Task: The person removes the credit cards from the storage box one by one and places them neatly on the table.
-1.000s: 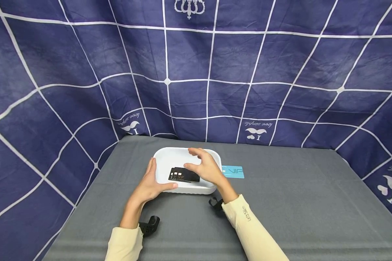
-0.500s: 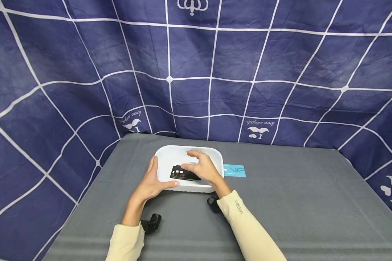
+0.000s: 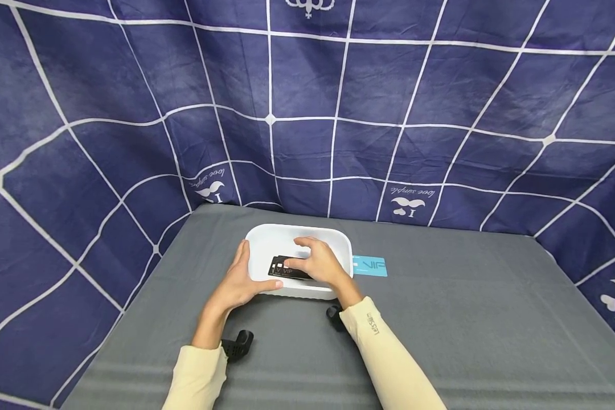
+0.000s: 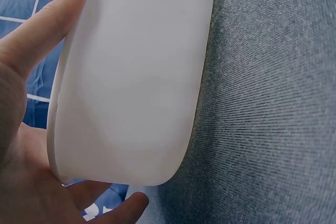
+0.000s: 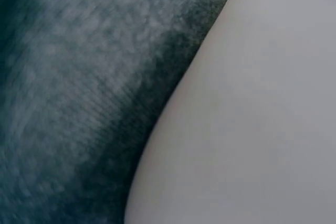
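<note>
A white plastic bin [image 3: 269, 239] with rounded corners stands on the grey cloth. My left hand [image 3: 240, 285] holds its left end, thumb along the near rim and fingers at the side; in the left wrist view the thumb [image 4: 50, 24] lies at the rim of the bin [image 4: 131, 87]. Several overlapping black cards marked VIP [image 3: 278, 267] lie inside. Over the bin's right half is my right hand [image 3: 324, 263], thumb and fingers spread apart, the thumb overlapping the cards. Only the bin's smooth outer wall [image 5: 252, 119] and cloth fill the right wrist view.
A light blue VIP card [image 3: 371, 266] lies on the cloth against the bin's right side, partly hidden by it. Grey cloth [image 3: 466, 302] covers the table. A blue curtain [image 3: 369, 102] with white grid lines hangs behind and at the left.
My right hand has shifted slightly left within the bin, its thumb now further over the black cards. The left hand keeps its place on the bin. The head view has tilted a little.
</note>
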`<state>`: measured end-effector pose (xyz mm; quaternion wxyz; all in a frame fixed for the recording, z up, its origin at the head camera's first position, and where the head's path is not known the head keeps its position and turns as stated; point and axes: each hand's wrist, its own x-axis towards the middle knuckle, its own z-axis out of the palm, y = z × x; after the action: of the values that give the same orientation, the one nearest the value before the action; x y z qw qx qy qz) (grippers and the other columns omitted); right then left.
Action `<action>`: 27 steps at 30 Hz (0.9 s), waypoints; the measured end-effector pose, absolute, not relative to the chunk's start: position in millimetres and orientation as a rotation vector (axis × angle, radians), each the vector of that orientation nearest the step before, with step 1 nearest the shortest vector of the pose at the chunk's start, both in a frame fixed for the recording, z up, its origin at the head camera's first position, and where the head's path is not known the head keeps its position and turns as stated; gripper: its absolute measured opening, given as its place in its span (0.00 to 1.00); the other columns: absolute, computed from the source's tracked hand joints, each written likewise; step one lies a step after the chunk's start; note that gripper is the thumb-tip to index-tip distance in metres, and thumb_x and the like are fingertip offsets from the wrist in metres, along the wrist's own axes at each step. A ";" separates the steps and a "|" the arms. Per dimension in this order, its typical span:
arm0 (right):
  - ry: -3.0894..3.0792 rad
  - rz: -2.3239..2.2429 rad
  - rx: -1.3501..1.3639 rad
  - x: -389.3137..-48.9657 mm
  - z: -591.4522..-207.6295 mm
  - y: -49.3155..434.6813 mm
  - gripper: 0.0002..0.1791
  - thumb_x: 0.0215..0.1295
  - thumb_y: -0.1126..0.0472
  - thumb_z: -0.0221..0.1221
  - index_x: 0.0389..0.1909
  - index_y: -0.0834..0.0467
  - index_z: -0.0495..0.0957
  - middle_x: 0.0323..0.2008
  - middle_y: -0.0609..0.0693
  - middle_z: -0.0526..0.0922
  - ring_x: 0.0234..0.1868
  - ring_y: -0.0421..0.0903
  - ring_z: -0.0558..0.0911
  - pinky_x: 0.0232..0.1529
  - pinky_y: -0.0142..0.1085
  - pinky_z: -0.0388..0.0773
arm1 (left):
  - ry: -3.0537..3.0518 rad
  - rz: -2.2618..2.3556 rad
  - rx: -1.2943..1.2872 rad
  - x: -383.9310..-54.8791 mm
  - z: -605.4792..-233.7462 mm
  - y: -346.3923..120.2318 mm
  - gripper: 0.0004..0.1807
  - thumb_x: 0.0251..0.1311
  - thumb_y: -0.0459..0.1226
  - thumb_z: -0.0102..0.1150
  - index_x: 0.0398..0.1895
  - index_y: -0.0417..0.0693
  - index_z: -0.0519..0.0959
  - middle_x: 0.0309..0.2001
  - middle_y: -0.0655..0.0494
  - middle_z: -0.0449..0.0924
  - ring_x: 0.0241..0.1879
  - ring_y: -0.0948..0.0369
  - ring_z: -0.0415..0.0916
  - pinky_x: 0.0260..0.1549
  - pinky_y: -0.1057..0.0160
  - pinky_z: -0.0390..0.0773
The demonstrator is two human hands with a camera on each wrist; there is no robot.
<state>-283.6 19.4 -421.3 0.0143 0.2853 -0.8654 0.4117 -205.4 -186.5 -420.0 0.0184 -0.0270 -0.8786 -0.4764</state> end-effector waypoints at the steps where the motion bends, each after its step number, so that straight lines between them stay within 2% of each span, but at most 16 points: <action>1: -2.713 1.263 0.891 -283.4 -421.4 19.6 0.35 0.54 0.53 0.71 0.58 0.70 0.76 0.56 0.60 0.80 0.61 0.54 0.76 0.63 0.45 0.68 | -2.730 -1.478 -0.087 -205.1 -419.5 -186.2 0.73 0.42 0.47 0.80 0.76 0.31 0.33 0.77 0.35 0.31 0.75 0.43 0.34 0.70 0.45 0.44; 15: -2.883 0.993 0.969 -281.9 -426.1 18.2 0.35 0.56 0.53 0.70 0.60 0.71 0.74 0.57 0.62 0.79 0.61 0.55 0.75 0.63 0.45 0.68 | -2.754 -1.480 -0.064 -206.1 -420.0 -186.1 0.73 0.43 0.48 0.80 0.76 0.32 0.32 0.77 0.37 0.29 0.75 0.44 0.33 0.70 0.45 0.44; 27: -2.921 0.904 1.014 -281.6 -427.5 17.2 0.32 0.57 0.54 0.70 0.57 0.70 0.76 0.51 0.61 0.82 0.54 0.54 0.79 0.57 0.45 0.72 | -2.757 -1.480 -0.076 -205.6 -417.9 -186.5 0.73 0.44 0.47 0.79 0.76 0.31 0.32 0.77 0.35 0.29 0.75 0.44 0.31 0.71 0.46 0.42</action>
<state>-281.6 17.2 -427.5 -0.0402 0.3145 -0.9060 0.2804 -205.6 -186.5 -417.9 0.0058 -0.0244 -0.8808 -0.4728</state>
